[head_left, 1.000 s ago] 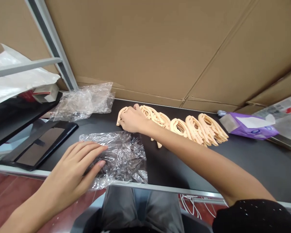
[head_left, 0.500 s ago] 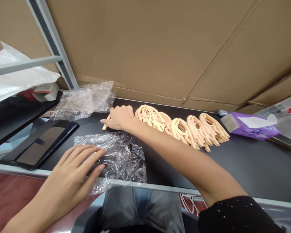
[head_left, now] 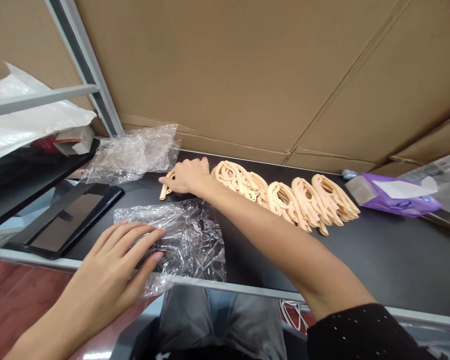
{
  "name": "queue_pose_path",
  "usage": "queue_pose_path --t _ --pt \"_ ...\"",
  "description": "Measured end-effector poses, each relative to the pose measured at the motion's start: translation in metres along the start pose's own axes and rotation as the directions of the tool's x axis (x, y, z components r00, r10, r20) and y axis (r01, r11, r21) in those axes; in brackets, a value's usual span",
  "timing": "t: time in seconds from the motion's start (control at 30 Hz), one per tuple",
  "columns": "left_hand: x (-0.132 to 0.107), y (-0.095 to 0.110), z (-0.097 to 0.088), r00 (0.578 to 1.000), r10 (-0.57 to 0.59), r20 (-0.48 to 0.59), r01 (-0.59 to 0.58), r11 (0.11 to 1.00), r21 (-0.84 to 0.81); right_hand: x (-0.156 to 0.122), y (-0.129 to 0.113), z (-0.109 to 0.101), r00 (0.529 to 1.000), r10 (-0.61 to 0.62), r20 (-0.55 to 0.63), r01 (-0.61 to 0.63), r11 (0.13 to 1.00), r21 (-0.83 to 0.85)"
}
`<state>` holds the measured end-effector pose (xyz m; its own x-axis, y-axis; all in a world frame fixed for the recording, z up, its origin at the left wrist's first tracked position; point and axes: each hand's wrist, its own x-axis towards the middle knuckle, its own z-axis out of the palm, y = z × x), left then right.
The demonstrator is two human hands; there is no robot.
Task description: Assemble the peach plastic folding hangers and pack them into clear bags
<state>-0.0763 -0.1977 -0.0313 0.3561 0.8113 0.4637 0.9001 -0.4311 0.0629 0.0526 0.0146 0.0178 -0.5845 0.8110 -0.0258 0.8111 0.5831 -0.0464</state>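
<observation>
My left hand lies with its fingers stretched out on a crumpled clear plastic bag at the table's front edge. Further back, my right hand curls over a beige folding hanger, its thumb pointing left. One leg and part of a loop show beside the thumb; the fingertips are hidden behind the hand. To the right, several more beige folding hangers lie overlapping in a row, and my right forearm passes in front of them.
Another clear plastic bag lies at the back left, near a dark flat case. A purple tissue pack lies at the right. Cardboard stands behind the black table. A metal frame post rises at the left.
My right hand has lifted slightly, and more of the hanger's loop shows beside its thumb. My left hand stays on the bag. The view has shifted a little.
</observation>
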Motion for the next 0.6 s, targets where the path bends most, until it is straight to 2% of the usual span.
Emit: queue_pose_path --t 0.13,0.27,0.43,0.6 --pt "0.0 0.003 0.0 1.0 -0.004 0.004 0.004 1.0 0.024 0.001 -0.01 -0.005 0.998 0.014 0.057 -0.019 0.997 0.074" --pt "-0.001 0.005 -0.001 1.0 0.01 0.016 -0.011 1.0 0.024 -0.001 -0.007 -0.006 0.998 0.02 0.059 -0.029 0.988 0.154" --pt "-0.001 0.005 -0.002 1.0 0.017 0.011 -0.017 1.0 -0.004 -0.006 0.001 -0.007 0.999 -0.007 -0.038 0.015 0.977 0.211" --pt "0.002 0.003 -0.002 1.0 -0.004 0.026 0.005 0.999 -0.052 -0.032 0.025 -0.03 0.976 -0.078 -0.201 0.124 0.966 0.227"
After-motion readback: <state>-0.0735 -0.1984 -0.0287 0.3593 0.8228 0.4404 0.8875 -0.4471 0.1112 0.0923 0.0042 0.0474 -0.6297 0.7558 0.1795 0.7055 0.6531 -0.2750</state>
